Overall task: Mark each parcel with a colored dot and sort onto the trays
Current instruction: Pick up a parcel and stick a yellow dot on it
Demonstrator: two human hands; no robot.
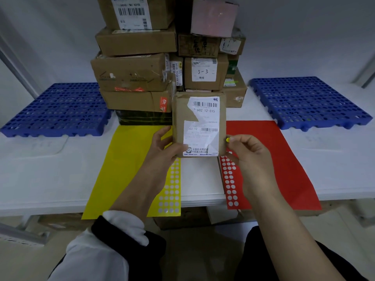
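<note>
Gripped the parcel (199, 126) at its near-left corner in the left hand (162, 147), thumb across the label, fingers curled behind. Held it lifted off the table (40, 179), above the gap between the yellow sheet (121, 169) and the red sheet (274, 159), just in front of the stack of boxes (138, 74). Turned the labelled face toward the camera, likely to offer a flat, readable surface for sticking. Stood it upright: long axis vertical, barcode end at the top, short axis running left to right. Pinched a yellow dot (227, 139) at the fingertips of the right hand (247, 153), with the other fingers loosely curled (sticky side not visible). Held that dot just beside the parcel's right edge, about mid-height; could not tell whether touching or a little apart. Judged the marking step as in hand, with sorting not yet done. Noted the left tray (54, 110) and the right tray (308, 100), both blue, far out to either side and well apart from the parcel.
</note>
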